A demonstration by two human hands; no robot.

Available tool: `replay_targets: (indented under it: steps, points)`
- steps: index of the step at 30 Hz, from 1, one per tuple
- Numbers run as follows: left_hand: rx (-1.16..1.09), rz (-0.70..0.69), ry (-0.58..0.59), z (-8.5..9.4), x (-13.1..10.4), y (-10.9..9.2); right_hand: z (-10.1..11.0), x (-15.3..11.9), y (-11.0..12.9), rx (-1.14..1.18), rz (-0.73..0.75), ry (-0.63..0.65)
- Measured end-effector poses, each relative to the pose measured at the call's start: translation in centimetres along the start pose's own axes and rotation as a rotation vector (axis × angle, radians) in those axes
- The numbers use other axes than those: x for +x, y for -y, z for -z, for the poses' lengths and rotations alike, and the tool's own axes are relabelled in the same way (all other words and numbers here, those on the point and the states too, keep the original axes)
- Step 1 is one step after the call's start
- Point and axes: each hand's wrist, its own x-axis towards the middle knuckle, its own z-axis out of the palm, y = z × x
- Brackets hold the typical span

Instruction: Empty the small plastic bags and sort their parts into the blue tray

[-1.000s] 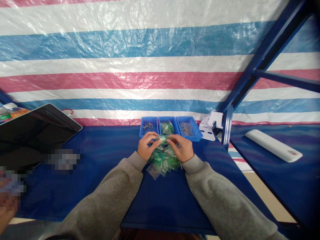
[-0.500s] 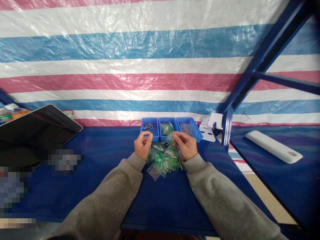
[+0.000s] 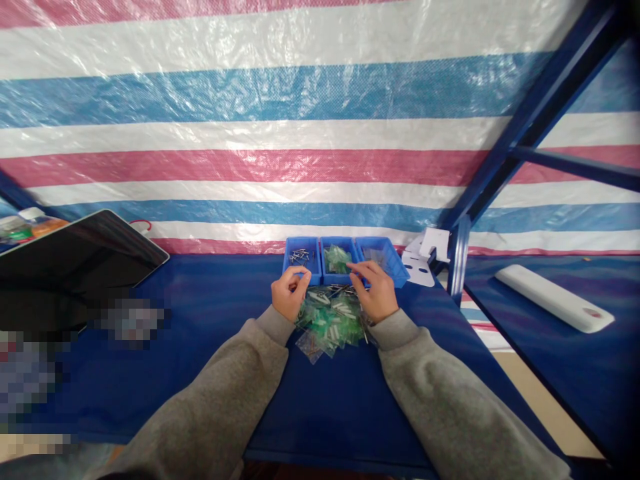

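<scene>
A heap of small clear and green plastic packets [image 3: 333, 323] lies on the blue table between my hands. My left hand [image 3: 291, 292] is at the heap's upper left, thumb and fingertips pressed together; whatever they pinch is too small to name. At the upper right of the heap is my right hand [image 3: 374, 291], its thumb and fingers apart, holding nothing that shows. Behind the hands stand three blue bins: the left bin [image 3: 315, 277] holds metal screws, the middle bin [image 3: 345, 279] green packets, and the right bin [image 3: 399, 270] clear packets.
White cut card pieces [image 3: 420, 267] lie right of the bins, by a blue metal post [image 3: 459, 260]. A dark-screened panel [image 3: 90, 267] leans at the left. On the right surface rests a long white device [image 3: 555, 298]. A striped sheet [image 3: 250, 163] hangs behind.
My right hand has let go of a small packet, and its fingers have parted near the middle bin. The whole view has shifted slightly. My left hand stays pinched.
</scene>
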Motion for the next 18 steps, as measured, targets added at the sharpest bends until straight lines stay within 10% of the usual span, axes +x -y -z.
replay_targets:
  steps: [8, 18]
  points:
    - [0.082, -0.01, 0.055, -0.1, -0.3, 0.9, -1.0, -0.8, 0.6, -0.36, -0.007, 0.495]
    - [0.165, -0.067, 0.101, -0.4, -0.4, 1.0, -1.4, -0.2, 1.8, -0.557, 0.046, 0.623]
